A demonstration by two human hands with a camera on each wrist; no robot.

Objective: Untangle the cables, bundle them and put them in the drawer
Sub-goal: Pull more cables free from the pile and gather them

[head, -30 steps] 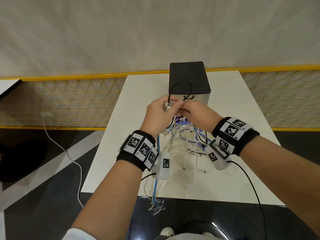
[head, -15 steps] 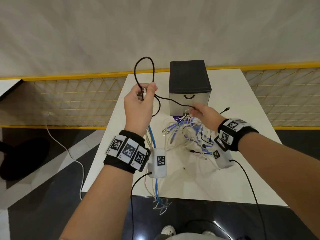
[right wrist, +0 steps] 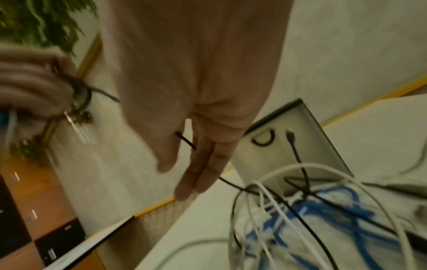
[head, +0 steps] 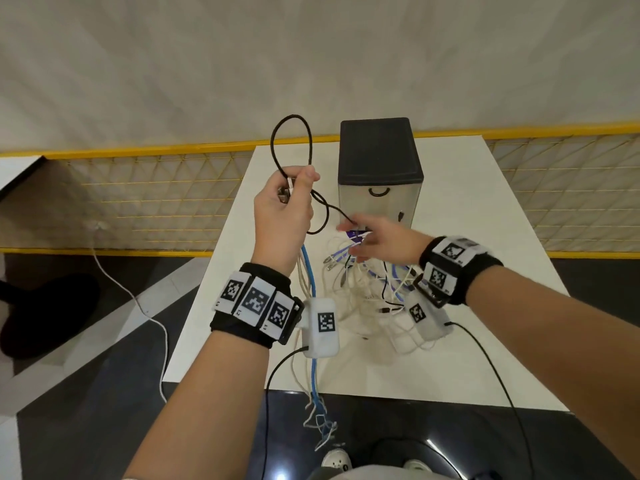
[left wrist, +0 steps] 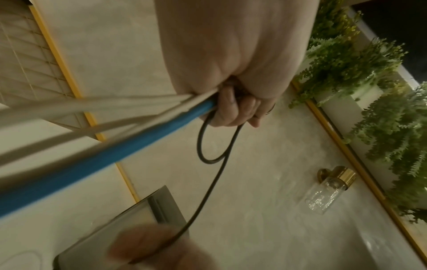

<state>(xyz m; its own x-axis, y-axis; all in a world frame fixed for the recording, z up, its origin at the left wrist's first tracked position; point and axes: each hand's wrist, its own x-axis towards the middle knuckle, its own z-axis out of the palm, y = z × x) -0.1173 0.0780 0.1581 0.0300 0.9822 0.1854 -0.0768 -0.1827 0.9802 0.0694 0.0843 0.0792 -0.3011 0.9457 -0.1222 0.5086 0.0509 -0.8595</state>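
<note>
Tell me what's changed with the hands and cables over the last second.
The left hand rose up and to the left, drawing a loop of the black cable out of the pile. The right hand dropped toward the pile, the cable running through its fingers. The drawer box stayed shut and in place.

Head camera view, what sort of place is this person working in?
Probably a staged indoor workspace rather than a home: a plain white table before a yellow-framed mesh barrier, glossy dark floor tiles, a brass wall lamp with a glass shade, and hanging green ferns on a pale wall.
</note>
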